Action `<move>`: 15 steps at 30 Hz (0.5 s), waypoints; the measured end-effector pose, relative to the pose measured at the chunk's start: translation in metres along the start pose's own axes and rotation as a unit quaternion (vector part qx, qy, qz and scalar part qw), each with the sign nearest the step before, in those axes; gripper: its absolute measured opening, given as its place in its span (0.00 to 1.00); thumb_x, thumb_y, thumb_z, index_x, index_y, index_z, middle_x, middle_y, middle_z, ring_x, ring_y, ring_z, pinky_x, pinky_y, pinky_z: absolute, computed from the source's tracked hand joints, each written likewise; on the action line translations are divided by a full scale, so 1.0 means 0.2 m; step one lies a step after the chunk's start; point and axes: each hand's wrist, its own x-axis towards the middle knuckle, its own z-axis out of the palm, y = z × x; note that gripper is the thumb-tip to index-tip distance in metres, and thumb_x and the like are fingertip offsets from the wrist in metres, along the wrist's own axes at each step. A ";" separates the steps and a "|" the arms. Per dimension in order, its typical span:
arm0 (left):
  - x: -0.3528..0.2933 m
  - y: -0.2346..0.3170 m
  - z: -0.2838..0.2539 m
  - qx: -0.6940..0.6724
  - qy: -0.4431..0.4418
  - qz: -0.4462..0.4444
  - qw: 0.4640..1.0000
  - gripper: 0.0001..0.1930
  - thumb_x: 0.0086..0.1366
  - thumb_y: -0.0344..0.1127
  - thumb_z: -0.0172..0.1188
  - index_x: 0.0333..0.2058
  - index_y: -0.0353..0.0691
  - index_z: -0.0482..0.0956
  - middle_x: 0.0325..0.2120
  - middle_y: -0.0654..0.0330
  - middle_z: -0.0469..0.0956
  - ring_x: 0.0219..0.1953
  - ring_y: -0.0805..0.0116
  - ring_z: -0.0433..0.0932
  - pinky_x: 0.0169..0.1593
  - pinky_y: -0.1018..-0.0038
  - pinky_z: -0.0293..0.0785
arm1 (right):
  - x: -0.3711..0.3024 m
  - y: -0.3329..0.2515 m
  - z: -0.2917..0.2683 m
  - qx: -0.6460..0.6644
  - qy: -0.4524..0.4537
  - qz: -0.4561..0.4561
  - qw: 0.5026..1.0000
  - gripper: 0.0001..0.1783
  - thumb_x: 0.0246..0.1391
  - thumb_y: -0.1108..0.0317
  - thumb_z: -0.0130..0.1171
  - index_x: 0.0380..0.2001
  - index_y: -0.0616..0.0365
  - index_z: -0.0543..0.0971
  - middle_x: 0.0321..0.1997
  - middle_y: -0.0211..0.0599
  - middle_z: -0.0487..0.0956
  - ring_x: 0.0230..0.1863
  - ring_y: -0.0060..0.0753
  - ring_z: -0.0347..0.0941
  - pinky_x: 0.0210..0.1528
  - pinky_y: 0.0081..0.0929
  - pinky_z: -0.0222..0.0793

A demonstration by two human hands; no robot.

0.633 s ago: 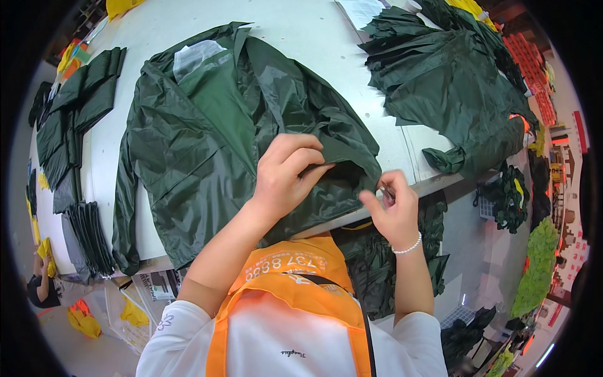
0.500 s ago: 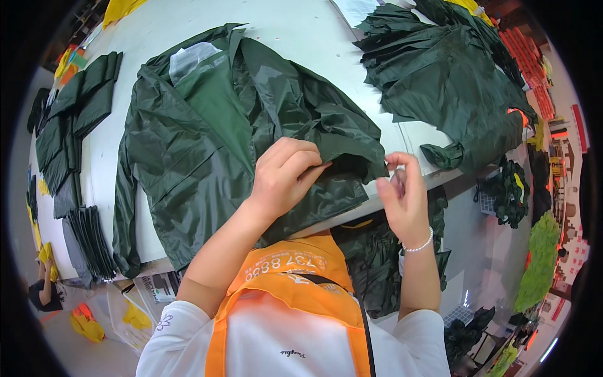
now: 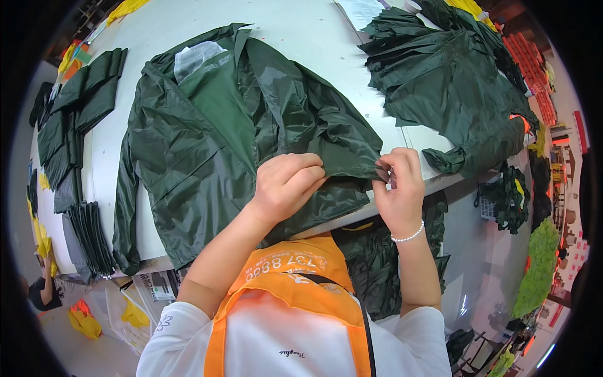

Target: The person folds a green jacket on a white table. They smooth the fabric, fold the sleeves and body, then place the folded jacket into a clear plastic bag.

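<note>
A dark green raincoat-like jacket (image 3: 188,163) lies spread on the white table in front of me, its collar at the far side and a green lining showing at the neck. My left hand (image 3: 289,185) pinches the jacket's edge near its lower right, fingers closed on the fabric. Just right of it, my right hand (image 3: 402,188) is closed at the end of the same stretched edge. A small dark metal tool, apparently thread snips (image 3: 382,171), shows between its fingers, mostly hidden by them. The edge runs taut between both hands.
More dark green garments (image 3: 446,81) are heaped at the right of the white table (image 3: 301,31). Folded dark green bundles (image 3: 94,94) line its left side. Below the near edge hang further dark garments (image 3: 370,264). Another person's arm (image 3: 47,276) shows at far left.
My right hand has moved slightly left and its fingers have closed in at the jacket edge. The left hand has come a little nearer to me, and the edge is now flatter and tauter.
</note>
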 end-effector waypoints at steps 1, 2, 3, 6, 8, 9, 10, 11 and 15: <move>0.00 0.00 0.00 0.004 0.001 0.000 1.000 0.14 0.39 0.22 0.67 0.26 0.39 0.74 0.28 0.57 0.78 0.25 0.63 0.77 0.28 0.75 0.73 | -0.01 0.01 0.01 0.002 0.020 -0.004 1.000 0.14 0.38 0.84 0.60 0.30 0.59 0.71 0.34 0.36 0.70 0.25 0.34 0.72 0.26 0.25 0.71; 0.00 0.00 0.00 0.002 0.001 -0.001 1.000 0.14 0.39 0.22 0.67 0.26 0.39 0.74 0.28 0.57 0.78 0.25 0.63 0.77 0.27 0.74 0.73 | -0.01 0.02 0.02 0.004 0.040 -0.008 0.999 0.14 0.38 0.84 0.60 0.30 0.59 0.72 0.34 0.36 0.71 0.24 0.34 0.72 0.26 0.25 0.71; 0.00 -0.01 -0.01 0.000 0.002 -0.002 1.000 0.14 0.39 0.22 0.68 0.26 0.39 0.74 0.28 0.57 0.78 0.25 0.63 0.77 0.27 0.74 0.73 | -0.01 0.03 0.03 0.006 0.060 -0.013 0.998 0.14 0.38 0.84 0.60 0.30 0.60 0.72 0.34 0.37 0.72 0.23 0.34 0.71 0.26 0.25 0.71; -0.01 0.00 0.00 -0.020 0.026 -0.059 0.998 0.14 0.39 0.21 0.68 0.26 0.38 0.74 0.28 0.56 0.78 0.26 0.63 0.76 0.28 0.75 0.72 | -0.04 0.04 0.01 0.038 0.035 0.106 0.993 0.09 0.45 0.79 0.60 0.30 0.61 0.71 0.27 0.33 0.74 0.19 0.27 0.67 0.23 0.22 0.67; -0.01 0.01 0.03 -0.061 0.072 -0.136 0.986 0.16 0.41 0.19 0.68 0.28 0.38 0.71 0.31 0.56 0.75 0.27 0.67 0.74 0.31 0.77 0.72 | -0.10 0.14 0.03 0.164 -0.019 0.173 0.971 0.06 0.51 0.74 0.58 0.29 0.62 0.70 0.22 0.30 0.73 0.18 0.22 0.65 0.21 0.20 0.63; -0.05 0.03 0.07 -0.153 0.091 -0.266 0.947 0.18 0.46 0.23 0.67 0.33 0.39 0.68 0.34 0.60 0.69 0.31 0.73 0.71 0.36 0.79 0.69 | -0.12 0.17 0.05 0.226 -0.044 0.204 0.951 0.07 0.53 0.72 0.57 0.28 0.63 0.70 0.19 0.28 0.72 0.17 0.20 0.63 0.20 0.19 0.61; -0.07 0.04 0.10 -0.216 0.077 -0.364 0.903 0.19 0.47 0.28 0.69 0.34 0.38 0.68 0.33 0.60 0.68 0.32 0.71 0.70 0.38 0.77 0.70 | -0.13 0.16 0.08 0.291 -0.018 0.227 0.929 0.13 0.60 0.63 0.52 0.28 0.63 0.70 0.16 0.23 0.68 0.16 0.15 0.60 0.17 0.16 0.54; -0.10 0.04 0.13 -0.273 0.060 -0.456 0.845 0.20 0.47 0.34 0.70 0.35 0.37 0.67 0.33 0.59 0.68 0.33 0.69 0.69 0.40 0.75 0.70 | -0.12 0.15 0.10 0.352 -0.002 0.257 0.900 0.14 0.60 0.62 0.51 0.27 0.62 0.70 0.16 0.24 0.68 0.15 0.15 0.59 0.16 0.16 0.53; -0.14 0.10 0.14 -0.104 -0.030 -0.321 0.941 0.27 0.43 0.38 0.71 0.39 0.37 0.68 0.38 0.56 0.64 0.44 0.65 0.66 0.47 0.72 0.66 | -0.08 0.11 0.15 0.525 0.031 0.360 0.771 0.19 0.62 0.55 0.48 0.23 0.57 0.68 0.13 0.24 0.63 0.12 0.15 0.56 0.14 0.16 0.48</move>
